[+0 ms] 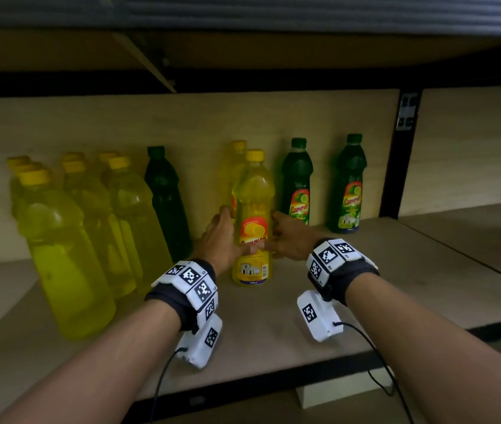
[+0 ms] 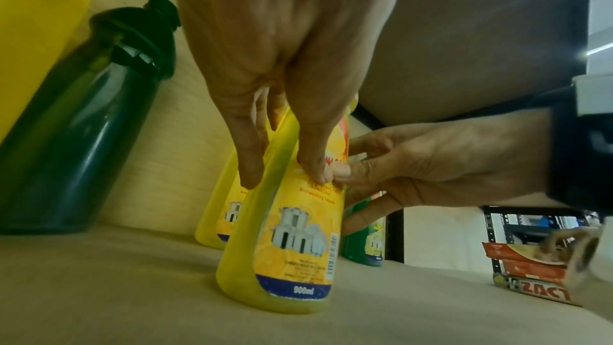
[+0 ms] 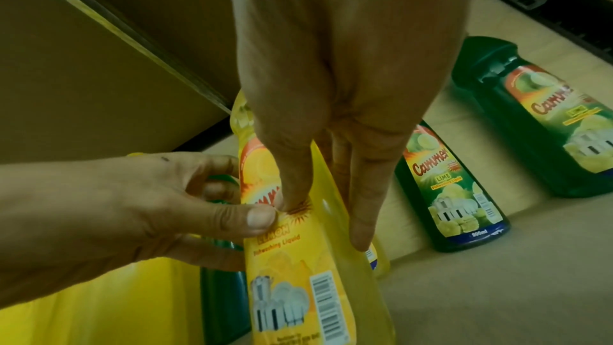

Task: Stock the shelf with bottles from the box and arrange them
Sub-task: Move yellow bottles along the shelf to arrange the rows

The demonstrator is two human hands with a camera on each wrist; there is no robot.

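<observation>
- Both hands are wrapping round the yellow lemon bottle [image 1: 253, 221], which is standing upright on the shelf board [image 1: 396, 289].
- Left hand [image 1: 218, 240] is gripping its left side, thumb across the label, fingers curling behind.
- Right hand [image 1: 289, 238] is doing the same on its right side; the two thumb tips are touching on the label.
- Just behind that bottle another yellow bottle [image 1: 237, 166] is standing; to its right, two green lime bottles [image 1: 296, 185]; to its left, a dark green bottle [image 1: 166, 203].

- Head view looks forward and down into the shelf [image 1: 273, 307].
- Both wrist views sit low and close, sharing the yellow bottle [image 2: 291, 232] between the hands.
</observation>
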